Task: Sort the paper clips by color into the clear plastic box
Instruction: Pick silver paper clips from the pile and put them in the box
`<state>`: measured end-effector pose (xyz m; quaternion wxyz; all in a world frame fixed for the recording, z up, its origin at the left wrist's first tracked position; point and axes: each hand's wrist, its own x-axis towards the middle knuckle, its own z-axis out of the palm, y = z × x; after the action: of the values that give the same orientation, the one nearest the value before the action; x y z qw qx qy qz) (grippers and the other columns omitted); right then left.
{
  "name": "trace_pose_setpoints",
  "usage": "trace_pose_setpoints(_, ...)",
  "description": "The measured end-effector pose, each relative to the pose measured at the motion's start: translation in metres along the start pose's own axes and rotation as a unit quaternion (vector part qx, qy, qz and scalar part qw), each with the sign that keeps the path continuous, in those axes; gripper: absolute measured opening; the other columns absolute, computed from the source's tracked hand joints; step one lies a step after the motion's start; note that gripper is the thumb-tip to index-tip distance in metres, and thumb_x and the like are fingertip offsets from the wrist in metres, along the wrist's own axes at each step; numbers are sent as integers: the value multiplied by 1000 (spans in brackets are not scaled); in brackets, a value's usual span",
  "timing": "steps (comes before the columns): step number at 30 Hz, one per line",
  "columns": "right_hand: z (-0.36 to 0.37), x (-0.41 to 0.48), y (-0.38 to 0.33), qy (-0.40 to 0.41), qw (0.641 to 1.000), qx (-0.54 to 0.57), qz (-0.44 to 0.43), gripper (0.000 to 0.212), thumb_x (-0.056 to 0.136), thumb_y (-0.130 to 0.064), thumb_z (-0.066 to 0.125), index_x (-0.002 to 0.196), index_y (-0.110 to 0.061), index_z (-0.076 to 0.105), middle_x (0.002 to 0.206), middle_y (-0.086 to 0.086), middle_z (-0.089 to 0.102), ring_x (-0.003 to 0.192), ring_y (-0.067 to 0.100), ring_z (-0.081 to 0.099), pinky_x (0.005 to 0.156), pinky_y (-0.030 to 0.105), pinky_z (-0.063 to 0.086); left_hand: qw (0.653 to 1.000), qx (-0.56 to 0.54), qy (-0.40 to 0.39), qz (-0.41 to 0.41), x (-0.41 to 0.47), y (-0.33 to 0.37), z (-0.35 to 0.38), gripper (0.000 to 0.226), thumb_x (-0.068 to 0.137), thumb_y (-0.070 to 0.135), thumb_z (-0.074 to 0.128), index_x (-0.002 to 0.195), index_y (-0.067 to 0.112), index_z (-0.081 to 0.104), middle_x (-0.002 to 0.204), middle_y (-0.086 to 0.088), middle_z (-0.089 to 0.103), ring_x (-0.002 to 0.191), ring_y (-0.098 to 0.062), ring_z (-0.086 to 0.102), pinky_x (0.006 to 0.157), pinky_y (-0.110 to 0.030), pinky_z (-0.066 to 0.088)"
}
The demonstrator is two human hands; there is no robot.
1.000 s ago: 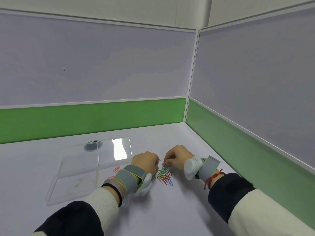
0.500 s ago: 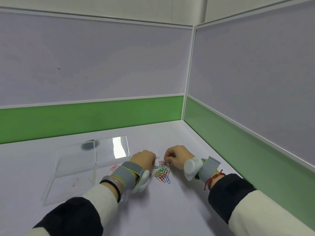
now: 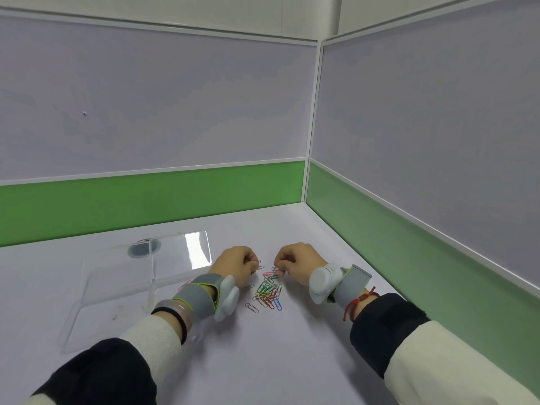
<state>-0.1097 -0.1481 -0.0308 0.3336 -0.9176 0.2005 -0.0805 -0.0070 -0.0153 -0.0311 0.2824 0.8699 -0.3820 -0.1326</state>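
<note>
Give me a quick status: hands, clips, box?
Both hands curled at paper clips, grip unclear. Clear plastic box looks empty. Nothing blocking.

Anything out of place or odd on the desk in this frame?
Mostly no. The paper clips lie in a loose mixed pile between the left hand and right hand, unsorted. One pink clip lies apart beside the clear plastic box, outside it. No damage shows.

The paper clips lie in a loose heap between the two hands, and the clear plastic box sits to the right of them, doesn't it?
Not quite. The head view shows the clear plastic box to the left of the paper clips, beyond the left hand. The heap does lie between that and the right hand.
</note>
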Motion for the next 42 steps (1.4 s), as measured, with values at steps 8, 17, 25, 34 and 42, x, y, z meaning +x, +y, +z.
trace_pose_setpoints(8,5,4,-22,2,999,37,-1,22,89,0,48,101,0,66,73,4,62,56,0,50,43,2,40,989,-142,-28,-41,-7,-9,-18,25,91,8,54,68,16,55,61,-1,59,32,1,54,36,-14,37)
trace_pose_setpoints(17,14,4,-50,19,1000,18,-16,21,86,2,52,96,-2,69,98,18,73,72,14,61,53,8,44,973,-215,-62,-54,-23,-21,-33,24,91,1,55,70,11,57,70,-8,64,50,-11,66,50,-23,54)
trace_pose_setpoints(25,10,-1,-45,34,999,-18,-10,24,84,3,50,94,-3,71,96,19,73,77,16,60,73,22,46,997,75,-9,0,-23,-9,-21,22,87,18,56,100,18,73,103,-4,72,96,-25,65,83,-30,52)
trace_pose_setpoints(34,7,-3,-36,18,999,-30,-12,25,84,3,49,95,-2,71,97,18,73,78,15,59,75,20,45,957,285,-46,33,-24,-2,3,28,94,22,50,115,18,67,123,-9,62,110,-32,61,92,-35,48)
trace_pose_setpoints(42,6,-7,-32,1,999,-42,-13,25,84,2,51,99,-2,70,104,16,72,82,14,57,79,20,45,934,353,-56,19,-17,4,5,29,93,21,46,114,12,63,119,-9,64,108,-30,62,89,-36,49)
